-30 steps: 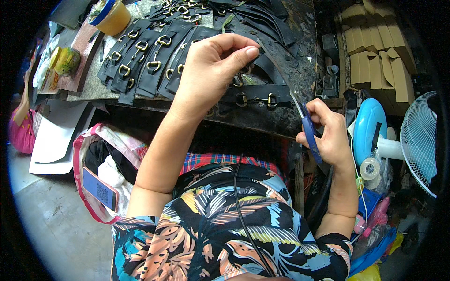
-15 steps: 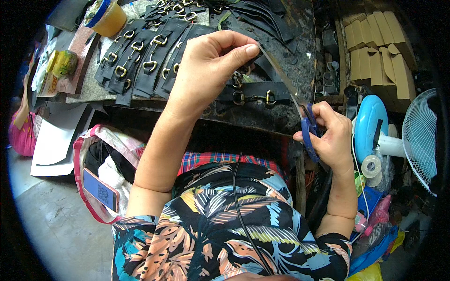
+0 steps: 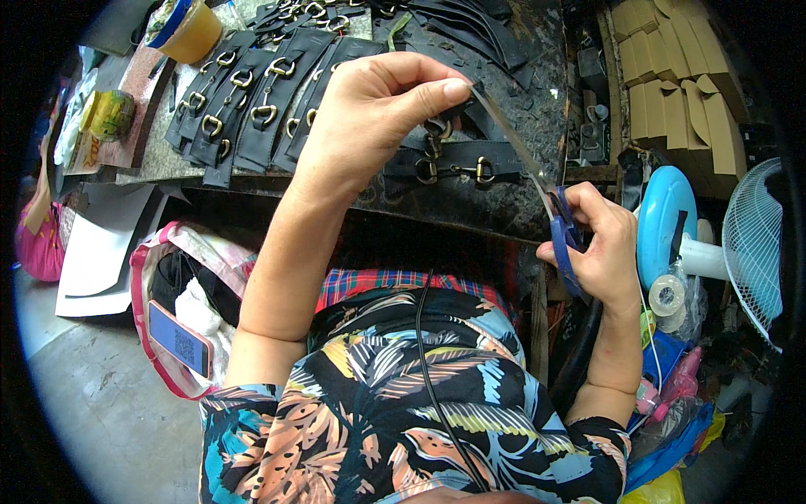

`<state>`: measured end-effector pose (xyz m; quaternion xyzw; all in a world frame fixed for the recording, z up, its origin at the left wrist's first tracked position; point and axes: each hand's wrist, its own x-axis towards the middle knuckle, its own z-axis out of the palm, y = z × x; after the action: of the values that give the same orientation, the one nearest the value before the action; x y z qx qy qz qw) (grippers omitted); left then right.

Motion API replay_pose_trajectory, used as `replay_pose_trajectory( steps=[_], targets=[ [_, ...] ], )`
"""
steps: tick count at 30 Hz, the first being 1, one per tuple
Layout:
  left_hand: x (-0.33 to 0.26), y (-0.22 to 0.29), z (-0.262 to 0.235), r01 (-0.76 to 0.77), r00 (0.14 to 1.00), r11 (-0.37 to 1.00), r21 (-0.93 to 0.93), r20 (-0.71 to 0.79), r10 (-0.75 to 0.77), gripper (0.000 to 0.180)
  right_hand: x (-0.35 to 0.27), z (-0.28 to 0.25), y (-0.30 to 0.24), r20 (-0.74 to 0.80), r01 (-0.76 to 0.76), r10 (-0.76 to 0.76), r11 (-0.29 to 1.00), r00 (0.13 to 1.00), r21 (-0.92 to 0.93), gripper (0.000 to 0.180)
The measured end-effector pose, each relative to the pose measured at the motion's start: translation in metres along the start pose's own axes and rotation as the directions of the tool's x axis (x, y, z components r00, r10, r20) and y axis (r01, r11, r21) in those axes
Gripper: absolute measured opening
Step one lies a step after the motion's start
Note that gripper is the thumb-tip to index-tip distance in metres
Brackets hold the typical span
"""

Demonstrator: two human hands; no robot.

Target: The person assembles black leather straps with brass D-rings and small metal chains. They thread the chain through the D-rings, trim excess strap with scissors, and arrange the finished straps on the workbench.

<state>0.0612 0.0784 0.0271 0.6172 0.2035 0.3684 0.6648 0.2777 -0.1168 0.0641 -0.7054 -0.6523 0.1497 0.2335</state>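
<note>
My left hand (image 3: 365,118) is raised over the table's near edge, thumb and forefinger pinched on a black strap (image 3: 454,112) that is mostly hidden behind the fingers. In my right hand (image 3: 600,244) are scissors (image 3: 564,244) with dark blue handles, my fingers through the loops. Their long blades slant up and left, with the tips close to my left fingertips. Just beyond lies a black strap with brass-coloured rings and a clasp (image 3: 457,170). More black straps with similar metal fittings (image 3: 269,109) are laid side by side left of my left hand.
The dark worktable (image 3: 537,109) bears black strips (image 3: 478,38) and scraps. A yellowish tub (image 3: 191,32) stands at the far left. At right are brown cardboard pieces (image 3: 680,109), a blue round object (image 3: 665,214) and a fan (image 3: 756,244). A phone (image 3: 180,340) rests on a bag at left.
My right hand and the scissors have shifted slightly right and down. My left hand keeps its pinch in nearly the same place.
</note>
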Motion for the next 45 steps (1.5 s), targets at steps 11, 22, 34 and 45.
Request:
replay_pose_trajectory(
  steps=[11,22,34,45],
  targets=[
    [-0.003,0.000,0.006,-0.018,0.999,0.997,0.077,-0.035,0.021,0.022,-0.003,0.001,0.000,0.019,-0.016,0.015,1.000,1.000,0.016,0.049],
    [-0.002,-0.004,0.007,-0.032,0.999,0.994,0.101,-0.019,0.034,0.022,0.003,0.009,0.009,0.098,-0.260,0.241,0.888,0.966,0.379,0.034],
    [-0.008,0.009,-0.003,-0.032,0.999,0.998,-0.057,-0.030,0.030,0.026,0.113,0.009,0.046,-0.233,0.052,-0.126,0.953,0.964,-0.298,0.039],
    [-0.027,0.028,0.013,-0.201,0.970,0.856,0.477,0.217,0.107,0.050,0.058,0.019,-0.026,-0.112,0.158,-0.119,0.871,0.987,0.466,0.015]
  ],
)
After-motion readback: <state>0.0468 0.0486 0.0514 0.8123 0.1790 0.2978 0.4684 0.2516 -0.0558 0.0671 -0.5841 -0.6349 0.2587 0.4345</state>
